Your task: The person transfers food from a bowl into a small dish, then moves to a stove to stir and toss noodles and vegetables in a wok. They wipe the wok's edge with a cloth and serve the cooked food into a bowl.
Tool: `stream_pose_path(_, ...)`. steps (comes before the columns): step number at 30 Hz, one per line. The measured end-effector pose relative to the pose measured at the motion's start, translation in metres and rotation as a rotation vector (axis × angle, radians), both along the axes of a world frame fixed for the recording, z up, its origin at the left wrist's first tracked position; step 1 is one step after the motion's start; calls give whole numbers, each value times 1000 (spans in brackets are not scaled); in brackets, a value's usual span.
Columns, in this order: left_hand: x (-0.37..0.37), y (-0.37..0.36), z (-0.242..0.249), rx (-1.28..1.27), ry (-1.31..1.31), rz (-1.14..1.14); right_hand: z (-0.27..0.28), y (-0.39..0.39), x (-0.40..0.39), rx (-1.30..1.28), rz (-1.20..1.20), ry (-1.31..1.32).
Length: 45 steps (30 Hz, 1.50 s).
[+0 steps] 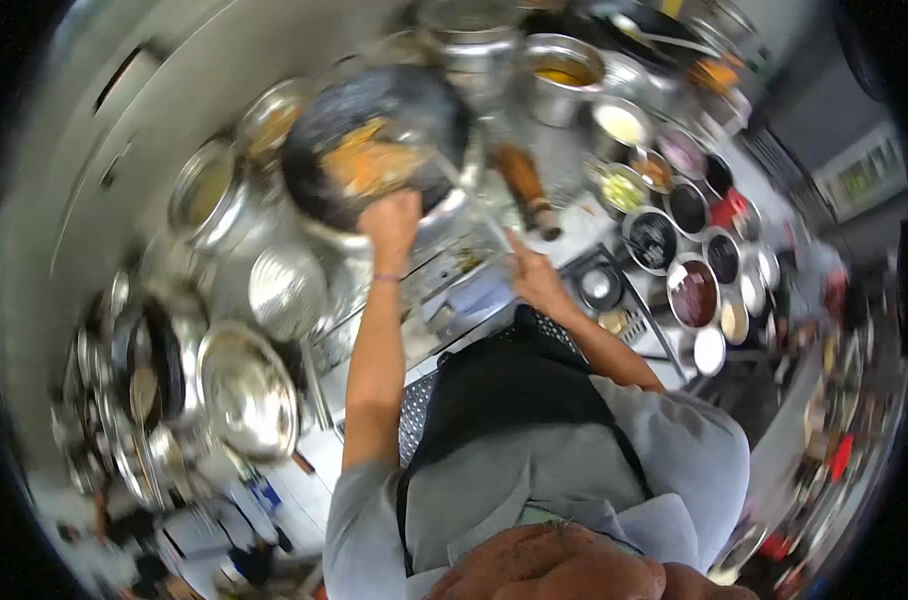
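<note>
A dark wok (319,125) sits on the range with orange-brown food (374,165) in it. My left hand (392,222) is closed in a fist at the wok's near rim, gripping it there; the exact hold is hidden under the fingers. My right hand (536,275) is wrapped round the long metal handle of a ladle (482,212). The ladle reaches up and left into the wok, where its head meets the food and is blurred.
A brown bottle-shaped object (521,178) lies right of the wok. Several sauce and ingredient bowls (694,290) crowd the right counter. At left are a perforated skimmer (287,292), a large metal bowl (246,390) and a pot (204,195). Another pot (564,75) stands behind.
</note>
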<state>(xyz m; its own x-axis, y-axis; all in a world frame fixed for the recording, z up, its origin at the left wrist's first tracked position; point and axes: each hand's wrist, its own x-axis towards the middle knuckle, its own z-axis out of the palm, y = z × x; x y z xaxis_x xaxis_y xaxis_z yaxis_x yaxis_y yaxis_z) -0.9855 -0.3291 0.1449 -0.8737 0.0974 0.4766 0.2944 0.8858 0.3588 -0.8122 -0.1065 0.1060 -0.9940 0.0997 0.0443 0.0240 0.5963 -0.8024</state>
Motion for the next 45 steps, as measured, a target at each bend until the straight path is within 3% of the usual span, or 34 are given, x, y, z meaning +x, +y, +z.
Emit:
stream_pose_path(1,-2,-3,-3,4,-27,-43,26,0,2,66,22,-241)
stream_pose_path(2,-7,-5,-15,-39,82,-70,-8,2,4,145,13,60)
stream_pose_path(3,-10,-3,-17,-11,69,-49,-19,6,7,173,12,82)
stream_pose_path(4,-40,-17,-55,-218,136,125,-4,4,8,200,7,-30)
stream_pose_path(6,-21,-3,-25,-137,123,79,29,7,16,142,15,-153)
stream_pose_path(11,-8,0,-5,-119,-45,95,18,5,23,137,-56,-94)
stream_pose_path(20,-15,-6,-17,-165,86,45,14,-3,26,44,-93,-98)
stream_pose_path(24,-10,-5,-10,-140,26,26,29,-2,28,35,-82,-162)
stream_pose_path(30,-9,-3,-10,-136,29,40,30,-4,21,-175,-78,-46)
stream_pose_path(38,-11,-4,-11,-107,20,29,2,-7,-7,-194,-94,-52)
stream_pose_path(39,-9,-3,-11,-84,155,-17,-4,-11,-10,-225,-74,-17)
stream_pose_path(42,-11,-4,-14,-92,164,8,-11,-12,-6,-270,-107,-87)
stream_pose_path(45,-10,-2,-12,-80,185,5,-40,-6,-18,-253,-104,154)
